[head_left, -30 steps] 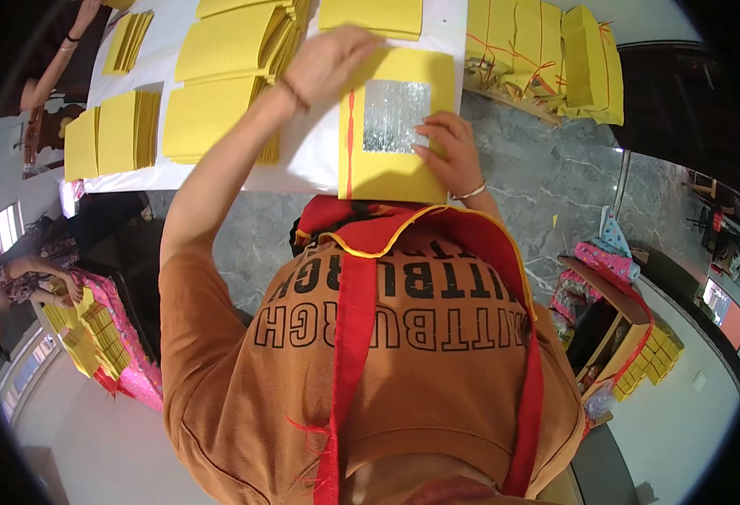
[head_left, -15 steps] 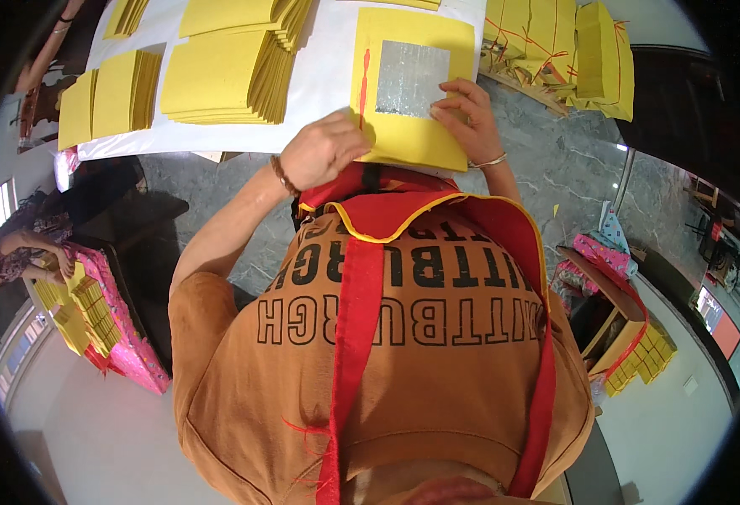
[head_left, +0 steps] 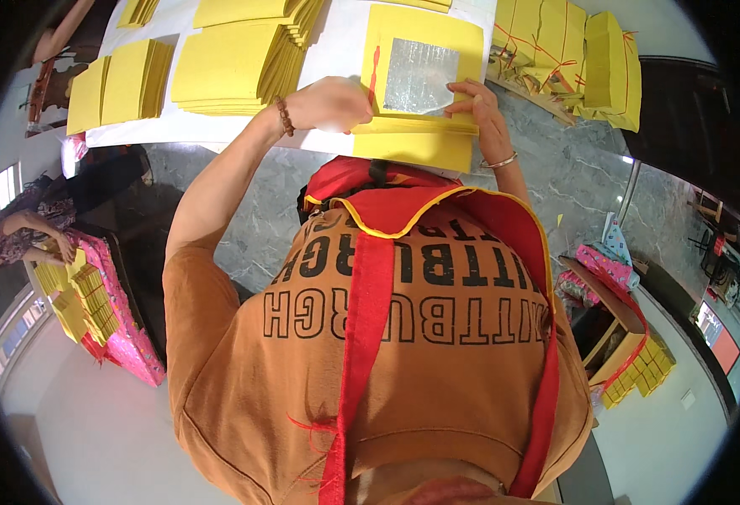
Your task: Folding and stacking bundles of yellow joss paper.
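Observation:
A yellow paper sheet (head_left: 427, 25) with a silver foil square (head_left: 423, 74) and a red streak near its left side lies at the table's near edge. Its near part is raised or bent back, with more yellow paper (head_left: 416, 150) beneath, jutting past the edge. My left hand (head_left: 332, 104), smeared by motion and closed, grips the sheet's near left corner. My right hand (head_left: 486, 122) pinches the near right edge beside the foil, its thumb mostly hidden.
Folded yellow paper stacks (head_left: 227, 71) stand on the white-covered table (head_left: 328, 55), more (head_left: 122, 82) at far left. Tied yellow bundles (head_left: 563, 50) sit beyond the right side. Another person (head_left: 29, 223) handles yellow packets on a pink-covered table (head_left: 122, 316) at left.
Both hands have moved slightly away from my body, bringing the sheet's near edge up and back. The yellow paper below it now shows.

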A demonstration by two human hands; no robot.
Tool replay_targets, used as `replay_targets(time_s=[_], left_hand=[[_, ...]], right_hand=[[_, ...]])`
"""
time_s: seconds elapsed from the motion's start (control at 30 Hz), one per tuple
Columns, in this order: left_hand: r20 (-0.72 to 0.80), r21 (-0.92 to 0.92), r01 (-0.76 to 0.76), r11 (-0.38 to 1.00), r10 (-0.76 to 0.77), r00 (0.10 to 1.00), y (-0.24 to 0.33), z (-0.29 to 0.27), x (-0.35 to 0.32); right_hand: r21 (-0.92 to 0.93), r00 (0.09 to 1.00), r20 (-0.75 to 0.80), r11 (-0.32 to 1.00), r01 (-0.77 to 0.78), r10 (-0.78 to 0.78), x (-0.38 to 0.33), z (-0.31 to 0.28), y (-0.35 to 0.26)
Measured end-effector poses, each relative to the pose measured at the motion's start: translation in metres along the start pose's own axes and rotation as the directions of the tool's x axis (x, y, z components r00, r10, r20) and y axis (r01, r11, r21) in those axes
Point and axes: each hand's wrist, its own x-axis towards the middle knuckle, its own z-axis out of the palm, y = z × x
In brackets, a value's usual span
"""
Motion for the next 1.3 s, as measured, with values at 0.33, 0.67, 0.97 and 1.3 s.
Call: replay_targets(time_s=[0.33,0.67,0.97,1.3], left_hand=[[0.042,-0.006,0.012,1.000,-0.011,0.999,0.001,-0.005,0.003],[-0.033,-0.079,-0.012,0.997,0.010,0.999,-0.002,-0.004,-0.004],[-0.289,0.621,-0.297,0.725,0.564,0.773,-0.005,0.011,-0.003],[-0.285,0.803,-0.215,0.556,0.675,0.681,-0.005,0.048,-0.017]], right_hand=[[0.084,1.000,-0.010,0.996,-0.018,0.019,-0.001,-0.001,0.007],[-0.179,0.992,0.088,0.978,0.107,-0.093,-0.003,-0.002,0.002],[-0.120,0.995,0.028,0.988,0.097,-0.094,-0.001,-0.003,0.002],[-0.219,0.984,0.071,0.960,0.177,-0.165,-0.022,-0.012,-0.027]])
